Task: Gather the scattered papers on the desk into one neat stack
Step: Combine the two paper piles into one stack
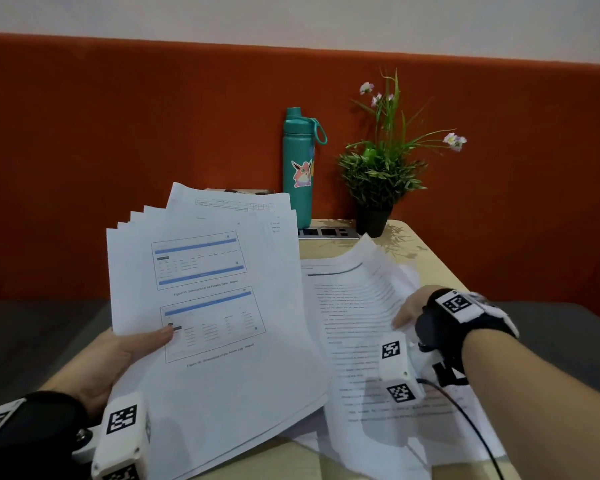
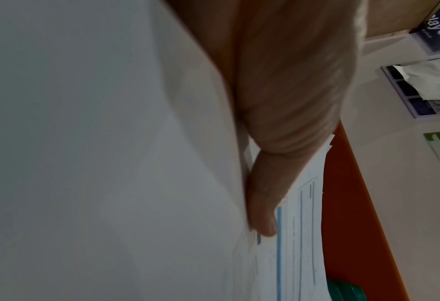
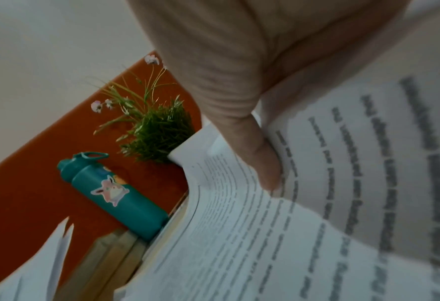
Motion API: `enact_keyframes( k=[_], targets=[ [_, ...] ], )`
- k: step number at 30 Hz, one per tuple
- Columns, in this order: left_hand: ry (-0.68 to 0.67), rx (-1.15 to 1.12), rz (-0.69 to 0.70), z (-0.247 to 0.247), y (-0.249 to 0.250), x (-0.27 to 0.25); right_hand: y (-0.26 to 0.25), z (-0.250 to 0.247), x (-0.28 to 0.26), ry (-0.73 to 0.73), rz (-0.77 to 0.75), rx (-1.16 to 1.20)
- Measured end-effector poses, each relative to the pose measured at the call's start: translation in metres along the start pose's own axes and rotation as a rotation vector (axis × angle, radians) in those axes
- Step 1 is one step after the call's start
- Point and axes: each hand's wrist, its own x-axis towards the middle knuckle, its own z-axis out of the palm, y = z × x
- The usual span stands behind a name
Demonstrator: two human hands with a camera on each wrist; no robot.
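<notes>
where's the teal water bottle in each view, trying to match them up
Head: teal water bottle upright at the desk's back, centre, left of the potted plant.
Left wrist: only its teal cap, bottom edge, right of centre.
Right wrist: lower left, lying diagonally in the picture.
Shared landmark: the orange backrest.

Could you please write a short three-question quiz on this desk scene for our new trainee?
1. True or false: the left hand holds a fanned bundle of sheets with its thumb on top.
2. What does the right hand grip? A) the teal bottle B) the text pages C) the potted plant
3. Fill in: the top sheet in the left hand shows two screenshots with ____ bars.

Key: 1 true; 2 B; 3 blue.
</notes>
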Motion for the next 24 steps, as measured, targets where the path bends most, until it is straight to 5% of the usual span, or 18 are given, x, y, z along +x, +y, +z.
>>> enact_keyframes(
  k=[6,19,24],
  targets=[
    [0.019,-0.024,0.081,0.015,0.006,0.005,-0.022,-0.058,-0.041,0.354,-0.157,0.121],
    [0.109,-0.027,0.12,0.041,0.002,0.027,-0.052,-0.174,-0.134,0.841,-0.56,0.292],
    [0.067,-0.02,0.182,0.052,0.003,0.029,-0.057,-0.194,-0.128,0.63,-0.505,0.412]
  ],
)
